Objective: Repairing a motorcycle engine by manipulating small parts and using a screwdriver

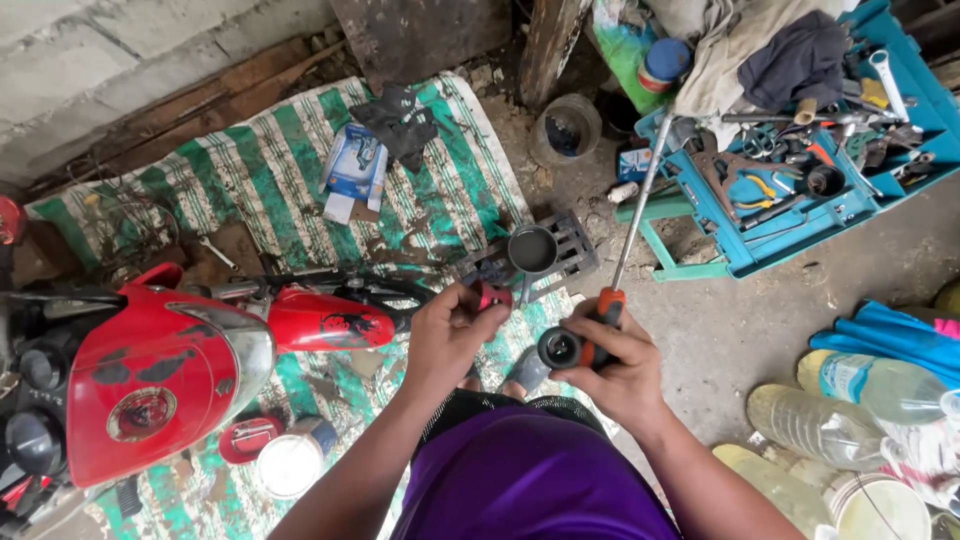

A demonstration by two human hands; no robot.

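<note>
Far out to the left of the hands sat the red motorcycle front (160, 375), headlight cowl and fender pointing in toward the person. Below it, on the green striped mat (270, 170), lay a round red lid (250, 438) and a white tin (290, 462) just beside it. Then the left hand (450, 335): fingers curled shut around a small red part (492, 296), pinched at the fingertips, only its top edge showing. Just beyond the hands, a dark metal cup (532, 249) stood on a black plastic grid (570, 250). Right next door, the right hand (610, 365) was closed on two things at once, a round grey metal part (559, 347) facing up and the orange handle of a long screwdriver (632, 215), its shaft running up and away. The two hands were near each other, not touching. Up and to the right, a teal tray (925, 105) crammed with tools; lower right, clear plastic bottles (850, 400) lay on the floor.
</note>
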